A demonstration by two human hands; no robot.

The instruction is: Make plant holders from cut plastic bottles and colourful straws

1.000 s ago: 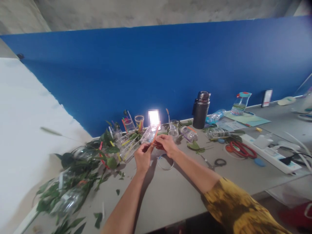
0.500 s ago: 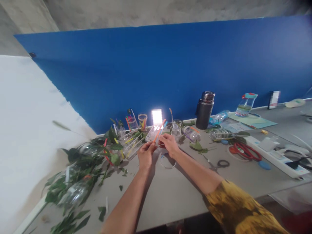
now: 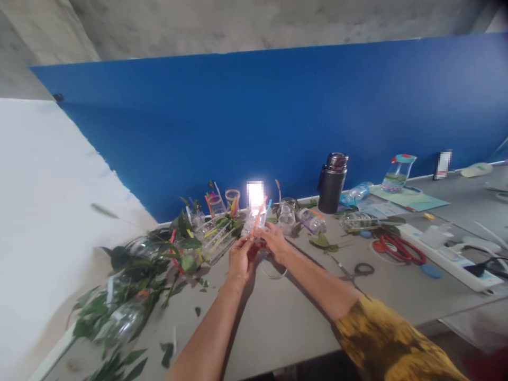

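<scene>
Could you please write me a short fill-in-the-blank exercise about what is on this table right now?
1. The left hand and right hand both hold a clear plastic ____ with an orange straw in it.
2. The scissors beside the white power strip have ____ handles.
3. The wall panel behind the dark flask is ____.

Missing words: bottle; red; blue.

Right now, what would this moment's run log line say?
left hand, right hand: holding clear plastic bottle, orange straw | nearby: thin ring
</scene>
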